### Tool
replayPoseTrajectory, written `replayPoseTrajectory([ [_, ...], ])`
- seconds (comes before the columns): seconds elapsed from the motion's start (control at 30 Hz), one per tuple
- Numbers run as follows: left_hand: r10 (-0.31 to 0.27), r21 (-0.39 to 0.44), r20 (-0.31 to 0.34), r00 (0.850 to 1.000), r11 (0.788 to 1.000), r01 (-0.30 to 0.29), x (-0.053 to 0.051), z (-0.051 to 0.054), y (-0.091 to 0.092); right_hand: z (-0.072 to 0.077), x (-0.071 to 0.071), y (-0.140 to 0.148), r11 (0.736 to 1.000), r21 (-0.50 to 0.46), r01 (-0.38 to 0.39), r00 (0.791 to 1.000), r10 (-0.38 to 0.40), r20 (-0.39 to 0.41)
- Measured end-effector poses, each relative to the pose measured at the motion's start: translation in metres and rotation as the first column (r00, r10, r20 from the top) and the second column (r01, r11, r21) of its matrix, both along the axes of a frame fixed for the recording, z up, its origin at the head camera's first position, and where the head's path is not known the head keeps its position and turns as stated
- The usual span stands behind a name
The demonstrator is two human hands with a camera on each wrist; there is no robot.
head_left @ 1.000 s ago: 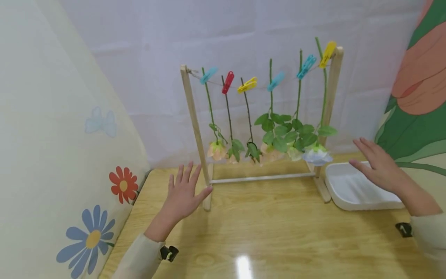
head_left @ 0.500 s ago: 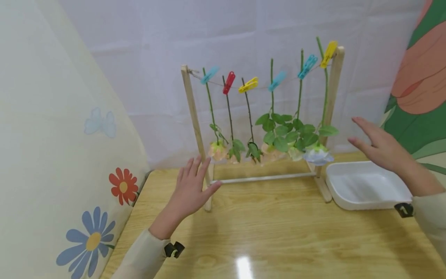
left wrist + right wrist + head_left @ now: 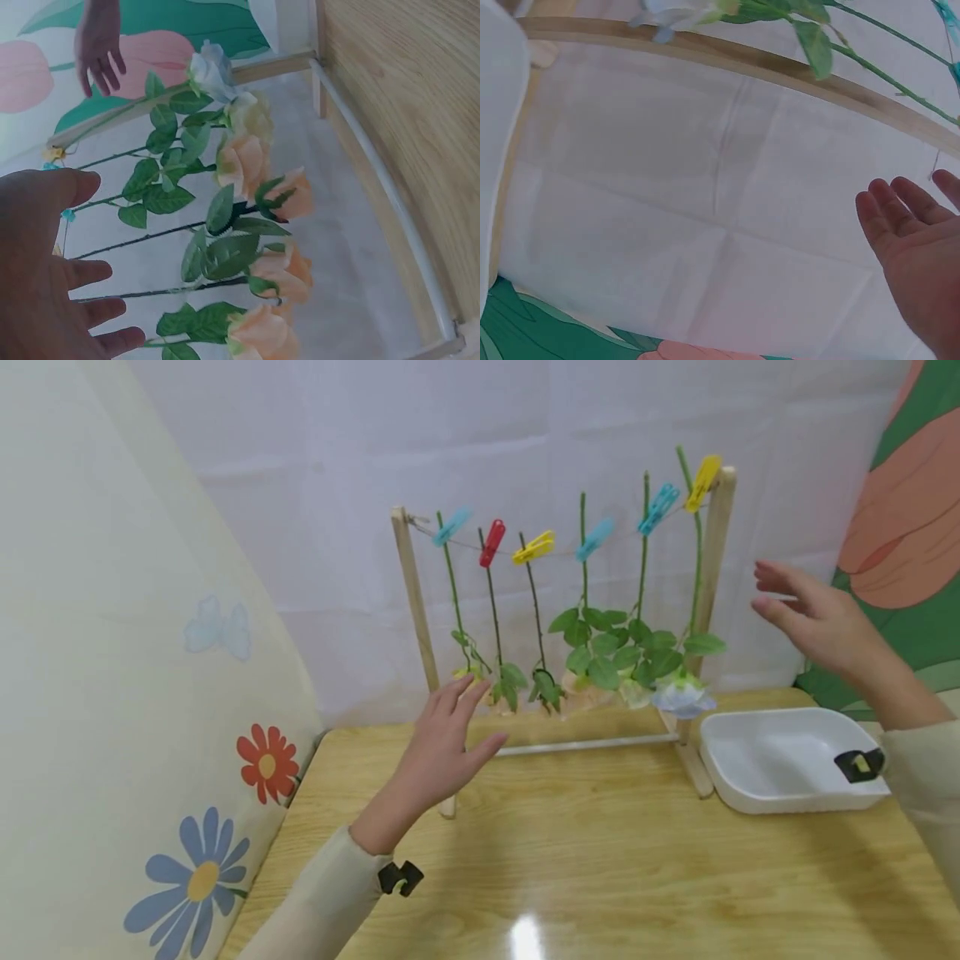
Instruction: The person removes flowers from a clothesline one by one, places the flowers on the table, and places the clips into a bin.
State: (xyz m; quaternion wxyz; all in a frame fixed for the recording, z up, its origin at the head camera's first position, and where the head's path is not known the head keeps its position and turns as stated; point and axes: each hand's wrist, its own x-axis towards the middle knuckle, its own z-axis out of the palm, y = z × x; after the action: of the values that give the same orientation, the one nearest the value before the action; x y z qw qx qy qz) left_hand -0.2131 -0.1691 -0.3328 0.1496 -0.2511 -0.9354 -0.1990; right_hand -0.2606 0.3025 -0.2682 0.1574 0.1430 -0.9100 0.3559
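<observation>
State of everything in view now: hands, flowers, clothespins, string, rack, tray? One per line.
Left hand: fingers spread, holding nothing
Right hand: raised, fingers loosely bent, holding nothing
Six flowers: hanging upside down, blooms lowest
Six clothespins: closed, one on each stem
Rack: standing on the table
String: strung across the rack, sagging
White tray: right way up, uncovered

I see a table (image 3: 585,860) bearing a rack (image 3: 585,745) beyond my left hand (image 3: 442,739), a tray (image 3: 787,756) near my right hand (image 3: 832,631).
</observation>
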Motion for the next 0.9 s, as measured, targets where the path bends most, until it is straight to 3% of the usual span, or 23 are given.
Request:
replayPoseTrajectory([
  [0.13,-0.014,0.048,-0.024,1.0,0.999,0.015,-0.004,0.007,0.012,0.015,-0.006,-0.003,0.999,-0.033,0.022,1.0,-0.021,0.003],
  [0.3,-0.028,0.102,-0.057,0.998,0.994,0.034,-0.011,0.015,0.028,0.032,-0.016,-0.006,0.993,-0.122,-0.006,1.0,0.009,0.018],
  [0.47,-0.062,0.156,-0.051,0.997,0.985,0.069,-0.02,0.023,0.044,0.045,-0.025,-0.009,0.953,-0.288,-0.098,0.994,0.105,0.01],
  [0.6,-0.088,0.206,-0.044,0.995,0.974,0.095,-0.025,0.028,0.055,0.054,-0.031,-0.012,0.922,-0.357,-0.149,0.989,0.145,-0.039],
  [0.77,-0.133,0.234,-0.081,0.988,0.961,0.149,-0.034,0.034,0.069,0.064,-0.038,-0.015,0.848,-0.479,-0.227,0.974,0.203,-0.102],
  [0.9,-0.138,0.231,-0.078,0.987,0.961,0.153,-0.04,0.039,0.081,0.071,-0.043,-0.019,0.718,-0.625,-0.305,0.949,0.287,-0.133],
])
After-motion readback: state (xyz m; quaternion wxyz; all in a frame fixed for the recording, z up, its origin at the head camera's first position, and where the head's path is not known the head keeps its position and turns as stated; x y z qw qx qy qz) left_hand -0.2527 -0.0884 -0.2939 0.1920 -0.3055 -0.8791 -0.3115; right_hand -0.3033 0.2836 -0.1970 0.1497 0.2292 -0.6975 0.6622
